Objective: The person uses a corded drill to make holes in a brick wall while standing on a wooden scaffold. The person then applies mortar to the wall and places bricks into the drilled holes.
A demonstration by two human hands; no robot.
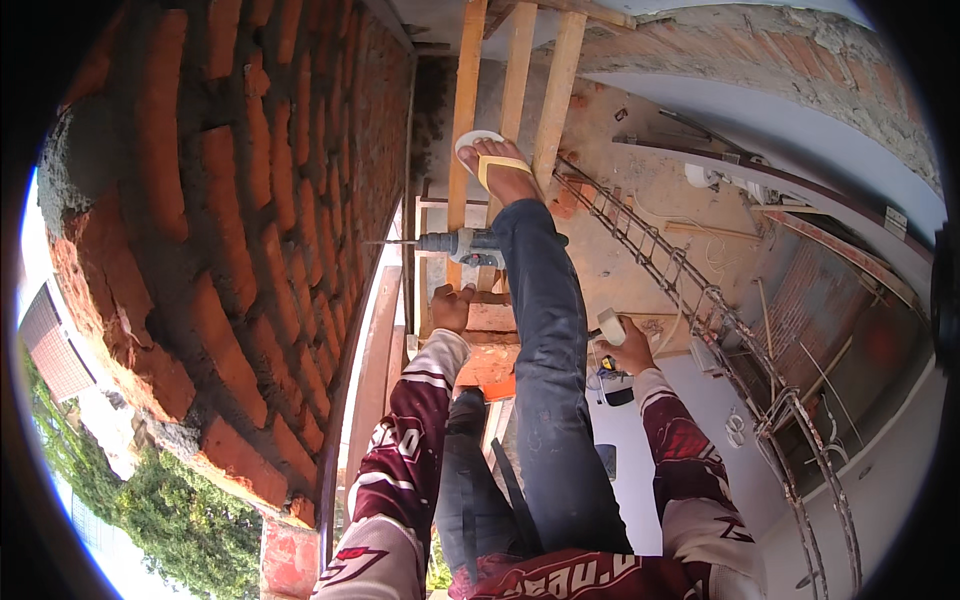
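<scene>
- Grey power drill (466, 244) overhangs tan timber planks' (466, 90) left edge, bit-first; planks presumably support it.
- Left hand (452, 309): fingers curled, contents unclear.
- Right hand (629, 347): gripping pale blocky object (609, 325).

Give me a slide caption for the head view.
Hammer drill pointing at a brick wall, near the left hand and a yellow-strapped flip-flop on timber planks.

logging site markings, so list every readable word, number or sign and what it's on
Left sleeve: pale lettering on maroon; wording not copied here.
Right sleeve: pale marks, too broken up to read.
Shirt front: pale lettering; wording not copied.
Drill: any marking is too small to read.
</scene>
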